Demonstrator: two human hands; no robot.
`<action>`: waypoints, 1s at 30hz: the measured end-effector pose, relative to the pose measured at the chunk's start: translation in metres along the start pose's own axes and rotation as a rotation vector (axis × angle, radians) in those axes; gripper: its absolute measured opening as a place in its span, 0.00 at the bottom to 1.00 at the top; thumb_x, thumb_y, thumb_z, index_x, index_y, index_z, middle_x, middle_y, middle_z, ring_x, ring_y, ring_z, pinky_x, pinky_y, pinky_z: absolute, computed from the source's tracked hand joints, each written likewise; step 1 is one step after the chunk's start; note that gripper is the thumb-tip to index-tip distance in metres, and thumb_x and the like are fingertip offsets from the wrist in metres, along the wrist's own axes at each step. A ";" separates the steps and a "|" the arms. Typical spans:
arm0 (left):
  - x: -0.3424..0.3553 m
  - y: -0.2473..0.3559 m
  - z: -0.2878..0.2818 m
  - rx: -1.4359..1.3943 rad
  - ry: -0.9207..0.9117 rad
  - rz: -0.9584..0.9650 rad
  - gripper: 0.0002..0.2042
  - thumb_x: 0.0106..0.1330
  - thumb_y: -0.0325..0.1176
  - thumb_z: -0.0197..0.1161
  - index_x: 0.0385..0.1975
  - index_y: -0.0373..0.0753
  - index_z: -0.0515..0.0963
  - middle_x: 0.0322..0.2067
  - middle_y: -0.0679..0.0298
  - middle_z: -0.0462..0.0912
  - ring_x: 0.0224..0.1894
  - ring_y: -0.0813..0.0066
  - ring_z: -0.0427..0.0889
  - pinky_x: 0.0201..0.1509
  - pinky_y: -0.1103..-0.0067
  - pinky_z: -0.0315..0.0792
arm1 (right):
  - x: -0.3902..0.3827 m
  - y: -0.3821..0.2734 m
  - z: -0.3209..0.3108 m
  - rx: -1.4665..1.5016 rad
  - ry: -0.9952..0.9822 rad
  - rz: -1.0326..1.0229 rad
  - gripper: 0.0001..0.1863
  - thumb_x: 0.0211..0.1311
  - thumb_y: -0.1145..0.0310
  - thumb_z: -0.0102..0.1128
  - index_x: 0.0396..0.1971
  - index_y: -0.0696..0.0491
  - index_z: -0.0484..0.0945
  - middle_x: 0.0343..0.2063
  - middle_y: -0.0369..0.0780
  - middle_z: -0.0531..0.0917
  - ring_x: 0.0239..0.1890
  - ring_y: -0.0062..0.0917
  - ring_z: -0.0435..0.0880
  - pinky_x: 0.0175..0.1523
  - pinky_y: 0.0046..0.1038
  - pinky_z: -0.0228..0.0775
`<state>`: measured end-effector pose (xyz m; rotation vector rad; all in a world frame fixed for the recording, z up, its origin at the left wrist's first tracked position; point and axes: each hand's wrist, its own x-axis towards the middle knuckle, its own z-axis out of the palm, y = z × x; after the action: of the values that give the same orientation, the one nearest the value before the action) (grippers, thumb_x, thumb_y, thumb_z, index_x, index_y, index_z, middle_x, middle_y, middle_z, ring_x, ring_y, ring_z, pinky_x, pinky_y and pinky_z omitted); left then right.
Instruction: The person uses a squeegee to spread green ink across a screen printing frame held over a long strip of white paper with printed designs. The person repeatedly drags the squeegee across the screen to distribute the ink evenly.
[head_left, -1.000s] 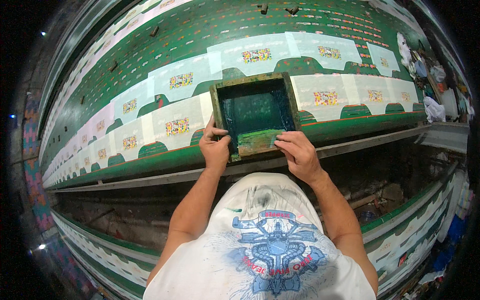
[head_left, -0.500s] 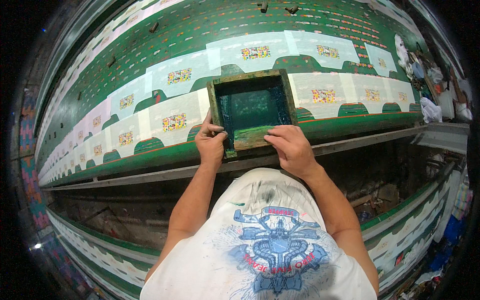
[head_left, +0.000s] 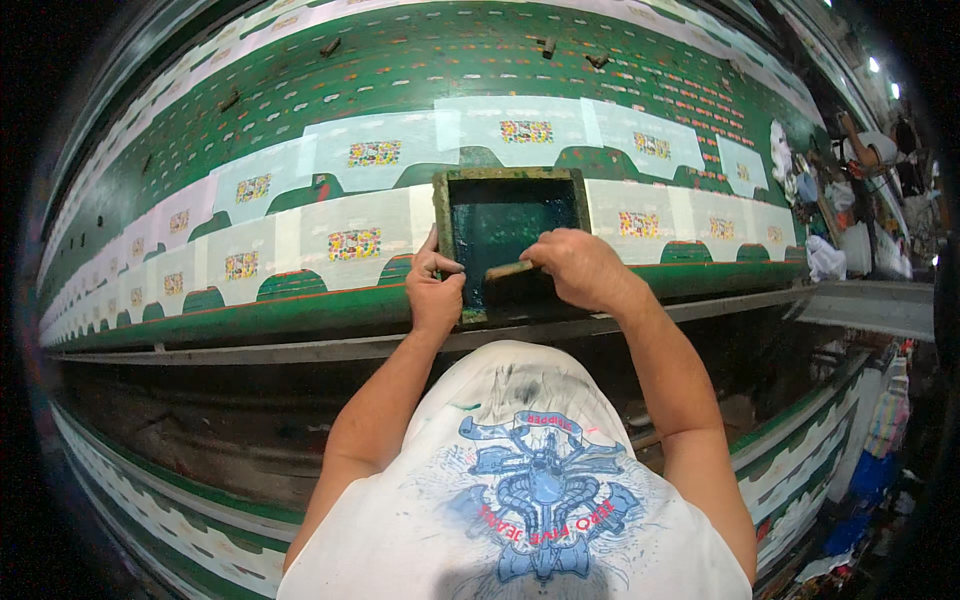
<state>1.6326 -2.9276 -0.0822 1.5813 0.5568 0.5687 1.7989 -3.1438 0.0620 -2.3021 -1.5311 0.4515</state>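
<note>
On the near edge of the long green table lies a wooden screen-printing frame with a dark, ink-wet mesh inside. My left hand grips the frame's left side near its lower corner, thumb and fingers closed on the rail. Over the frame's near right part, my right hand is closed on a squeegee with a wooden edge, held low across the mesh. Whether its blade touches the mesh is hidden. Pale cloth pieces with colourful printed patches lie in rows on both sides of the frame.
A grey rail runs along the table's near edge, above a dark gap. Small dark pegs stand on the far part of the table. Rags and clutter sit at the right end. Another cloth-covered table is behind me.
My right hand has lifted and turned the squeegee, so it now appears edge-on over the mesh rather than lying flat along the frame's near side. My left hand stays on the frame.
</note>
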 end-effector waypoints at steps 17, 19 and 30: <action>-0.003 0.008 0.003 0.113 -0.021 0.067 0.06 0.54 0.16 0.66 0.24 0.37 0.83 0.81 0.44 0.72 0.77 0.46 0.73 0.80 0.61 0.66 | 0.057 0.025 0.015 -0.040 0.184 0.058 0.25 0.59 0.86 0.63 0.56 0.54 0.91 0.44 0.48 0.91 0.50 0.49 0.88 0.60 0.47 0.82; -0.003 0.011 0.001 0.106 -0.030 0.085 0.07 0.54 0.16 0.66 0.25 0.37 0.83 0.81 0.44 0.72 0.77 0.46 0.73 0.81 0.61 0.66 | 0.043 0.012 0.019 -0.050 0.196 0.036 0.26 0.57 0.87 0.62 0.55 0.55 0.91 0.43 0.48 0.91 0.49 0.48 0.88 0.58 0.46 0.82; -0.003 0.003 0.000 0.032 -0.047 0.050 0.07 0.57 0.17 0.67 0.29 0.38 0.86 0.81 0.42 0.72 0.78 0.45 0.73 0.81 0.62 0.66 | -0.027 -0.044 0.047 -0.054 0.232 0.047 0.24 0.55 0.84 0.68 0.53 0.53 0.91 0.45 0.43 0.90 0.49 0.42 0.87 0.55 0.42 0.77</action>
<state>1.6306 -2.9297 -0.0790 1.6383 0.4936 0.5613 1.7324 -3.1485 0.0418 -2.3407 -1.3951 0.1483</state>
